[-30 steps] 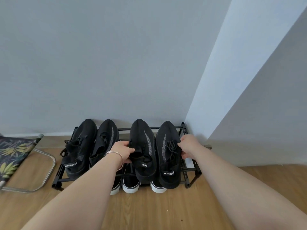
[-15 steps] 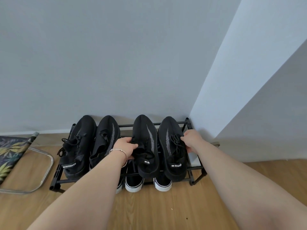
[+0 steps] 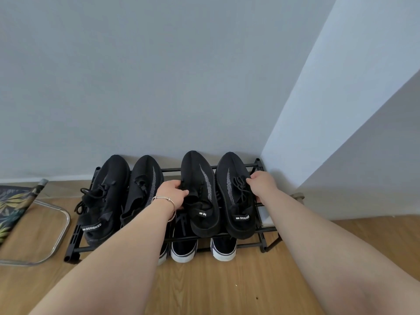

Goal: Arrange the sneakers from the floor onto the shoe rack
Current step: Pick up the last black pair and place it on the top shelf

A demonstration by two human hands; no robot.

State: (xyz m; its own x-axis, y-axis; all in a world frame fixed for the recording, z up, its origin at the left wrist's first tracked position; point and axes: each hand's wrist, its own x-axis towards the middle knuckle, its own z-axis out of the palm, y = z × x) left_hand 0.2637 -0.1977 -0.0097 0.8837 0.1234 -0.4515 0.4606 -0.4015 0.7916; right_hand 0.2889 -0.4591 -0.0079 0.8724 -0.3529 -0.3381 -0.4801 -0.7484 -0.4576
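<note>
Nearest the camera, bare wood floor [image 3: 216, 289]; no loose sneakers on it in view. Just past that, white-soled shoes [image 3: 183, 248] poke out from the lower tier of the shoe rack [image 3: 263, 243], toes hidden under the top shelf.

Left hand [image 3: 173, 195], bracelet at the wrist, is curled around the collar and inner side of the third sneaker [image 3: 201, 194] from the left, thumb on top. Right hand [image 3: 261, 183] is closed on the outer side of the fourth sneaker [image 3: 236, 196], fingers at the laces. Both sneakers sit flat on the top tier, side by side, toes to the wall, heels just over the front rail. Can't tell whether the hands are squeezing or only resting.

Further left on the same tier, another black pair [image 3: 122, 196] already stands, toes to the wall, laces loose on the left one.

Far back: grey wall [image 3: 159, 76], a corner column on the right. Folding chair [image 3: 27, 223] with a leaf-print seat at the left edge.

Progress, judged: four sneakers up top, placement looks essentially done. What's left seems to be letting go, maybe a small nudge to square the right pair. More shoes outside the view can't be ruled out.
</note>
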